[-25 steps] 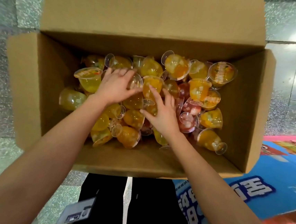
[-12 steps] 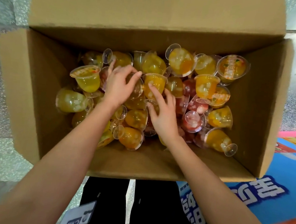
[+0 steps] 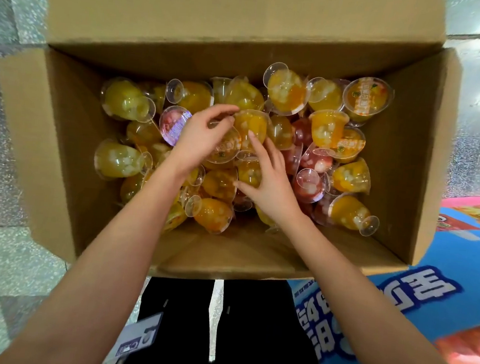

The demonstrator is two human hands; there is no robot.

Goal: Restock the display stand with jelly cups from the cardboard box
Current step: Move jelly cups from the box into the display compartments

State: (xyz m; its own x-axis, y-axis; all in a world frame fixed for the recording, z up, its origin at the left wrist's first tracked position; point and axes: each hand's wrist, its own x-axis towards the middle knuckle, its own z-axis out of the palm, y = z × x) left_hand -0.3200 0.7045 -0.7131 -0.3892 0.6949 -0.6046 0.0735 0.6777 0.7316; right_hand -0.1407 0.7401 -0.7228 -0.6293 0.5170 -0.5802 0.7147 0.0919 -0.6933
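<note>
Cardboard box point(image 3: 61, 141) is sitting open on the floor below me, with the jelly cups point(image 3: 326, 125) lying jumbled inside it, mostly orange and yellow, some red. I'm judging them light but slick. With thin clear plastic and film lids that could dent or peel, I'd be taking each by its round body, not the narrow foot. My left hand point(image 3: 197, 141) is curling its fingers over a labelled cup point(image 3: 226, 149) mid-heap. My right hand point(image 3: 272, 185) is lying nearly flat, fingers straight against an orange cup point(image 3: 250, 124), gripping nothing I can make out. Since half a second ago the left hand has been shifting rightward, baring a pink-lidded cup point(image 3: 174, 124), and the upright yellow cup point(image 3: 123, 98) is now lying tipped.
</note>
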